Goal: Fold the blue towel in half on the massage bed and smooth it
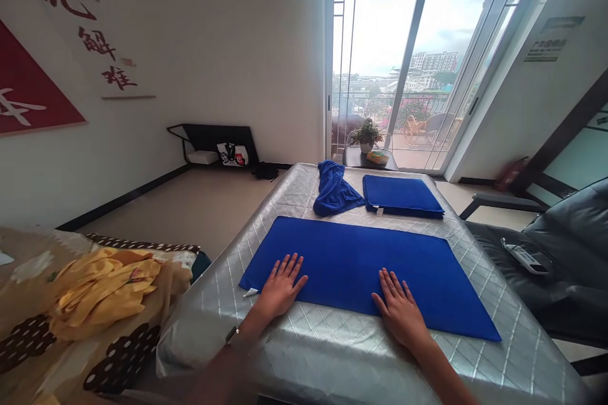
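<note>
A blue towel [351, 256] lies spread in a long flat rectangle on the silver quilted mattress [332, 354]. My left hand [281, 286] rests flat on its near left part, fingers apart, close to a small white tag [250, 292]. Farther right, my right hand [398, 305] lies palm down over the near edge, its fingers stretched out on the cloth. Neither hand grips anything. Behind the spread towel sits a stack of folded blue towels [403, 195] with a white tag at its front. To the left of that stack is a crumpled blue towel [335, 190].
At the left, a yellow cloth [107, 291] is heaped on patterned bedding [28, 291]. A black armchair [570, 253] stands at the right with a power strip [525, 257] on its seat. Beyond the mattress, a small table [354, 158] bears a potted plant [367, 134] before a sliding glass door.
</note>
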